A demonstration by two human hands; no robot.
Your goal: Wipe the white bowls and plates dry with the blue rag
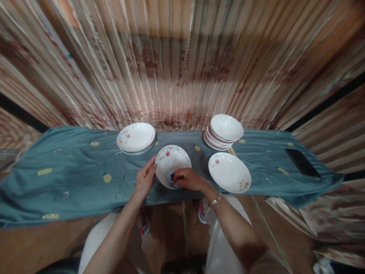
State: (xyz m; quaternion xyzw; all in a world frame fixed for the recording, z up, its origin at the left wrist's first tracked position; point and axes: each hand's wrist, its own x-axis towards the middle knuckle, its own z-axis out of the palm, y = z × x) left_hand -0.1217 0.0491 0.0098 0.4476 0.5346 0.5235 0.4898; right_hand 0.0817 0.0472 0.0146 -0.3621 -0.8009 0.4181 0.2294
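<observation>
A white bowl [174, 161] with small red flowers inside its rim is tilted toward me over the front of the table. My left hand [146, 177] grips its left edge, thumb near the rim and fingers behind. Inside the bowl, my right hand [186, 179] is closed on a bluish-grey cloth [172, 178] that lies against the lower inner wall. Part of the cloth is hidden under the fingers. To the right of this hand lies a white oval plate [229, 172] with flowers at two ends.
A stack of white plates [136, 137] stands at the back left, and a stack of bowls [226, 127] at the back right. A black phone [302, 163] lies near the right end of the teal tablecloth [82, 171]. Behind the table hangs a patterned curtain [171, 76].
</observation>
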